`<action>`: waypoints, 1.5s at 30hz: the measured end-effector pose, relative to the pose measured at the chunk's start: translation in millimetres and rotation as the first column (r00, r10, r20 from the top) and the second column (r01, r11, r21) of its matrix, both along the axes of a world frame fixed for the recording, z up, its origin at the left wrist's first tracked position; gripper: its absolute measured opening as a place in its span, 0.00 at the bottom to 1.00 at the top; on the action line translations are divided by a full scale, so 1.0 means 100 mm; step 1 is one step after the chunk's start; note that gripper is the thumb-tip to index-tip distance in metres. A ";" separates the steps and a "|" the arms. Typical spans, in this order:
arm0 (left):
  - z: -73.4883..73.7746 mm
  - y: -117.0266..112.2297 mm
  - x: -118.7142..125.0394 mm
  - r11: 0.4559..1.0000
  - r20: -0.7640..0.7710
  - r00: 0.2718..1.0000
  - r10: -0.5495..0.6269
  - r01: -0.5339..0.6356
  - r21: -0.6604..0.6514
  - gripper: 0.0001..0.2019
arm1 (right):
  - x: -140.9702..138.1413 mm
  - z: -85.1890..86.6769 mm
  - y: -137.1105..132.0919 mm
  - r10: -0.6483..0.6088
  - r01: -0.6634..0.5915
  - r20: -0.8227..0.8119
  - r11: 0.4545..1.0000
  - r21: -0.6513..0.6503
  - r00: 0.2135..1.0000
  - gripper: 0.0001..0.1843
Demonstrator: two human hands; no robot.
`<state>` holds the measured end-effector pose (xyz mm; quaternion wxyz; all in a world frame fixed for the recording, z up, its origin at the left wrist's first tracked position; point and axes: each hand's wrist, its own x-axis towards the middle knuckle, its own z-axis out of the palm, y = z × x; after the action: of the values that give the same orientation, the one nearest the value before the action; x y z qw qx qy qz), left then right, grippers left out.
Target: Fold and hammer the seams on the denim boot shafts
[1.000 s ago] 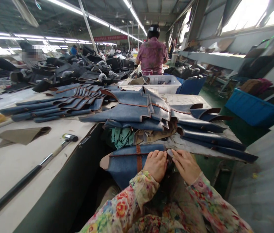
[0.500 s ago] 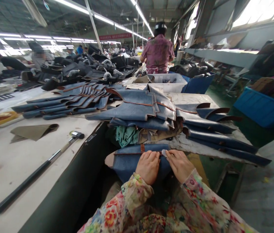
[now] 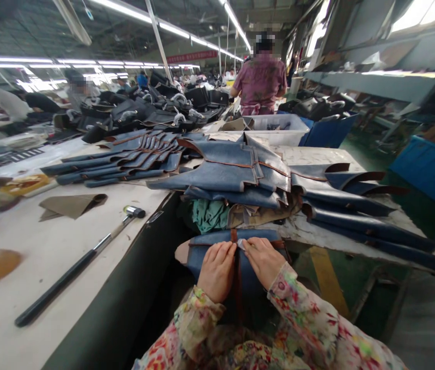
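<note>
In front of me lies a blue leather panel with a brown trim line and a brown strip running across it. My left hand is closed over the panel just left of the strip, fingers pressed together and thumb hidden. At the strip's right side, my right hand pinches a small whitish piece against the trim line. What that piece is, I cannot make out. The fingertips of both hands are close together. Below the hands, the panel's lower part falls into shadow.
Stacked blue leather panels cover the table ahead, above a green cloth. A hammer and a folded olive piece lie on the left table. Farther off are a white bin, a blue crate and a person facing away.
Both hands have slid left along the trim line and now sit on either side of the brown strip. The whitish piece moved with my right hand. The view has turned slightly left.
</note>
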<state>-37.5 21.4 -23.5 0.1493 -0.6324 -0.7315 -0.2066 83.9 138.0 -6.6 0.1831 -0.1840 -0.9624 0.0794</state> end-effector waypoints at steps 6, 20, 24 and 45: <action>-0.08 -0.14 0.01 1.000 -0.067 0.998 0.012 -0.012 -0.002 0.21 | 0.07 -0.02 0.08 0.034 -0.036 -0.026 0.997 -0.073 0.999 0.16; -0.02 -0.13 0.05 0.987 0.020 0.989 0.146 -0.146 0.059 0.14 | 0.09 0.05 0.29 0.227 -0.222 -0.034 0.896 -0.385 0.973 0.17; 0.06 -0.08 0.02 0.979 0.080 0.976 0.201 -0.202 0.006 0.11 | 0.05 0.10 0.36 0.283 -0.256 -0.011 0.849 -0.463 0.959 0.18; 0.11 0.05 -0.09 0.993 0.125 0.988 -0.089 0.099 -0.070 0.13 | -0.05 0.20 0.13 0.196 -0.158 0.195 0.968 -0.197 0.961 0.16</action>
<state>-46.1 26.7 -12.3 0.0703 -0.6577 -0.7159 -0.2235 78.5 150.7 13.5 0.0538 -0.1201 -0.9780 0.1618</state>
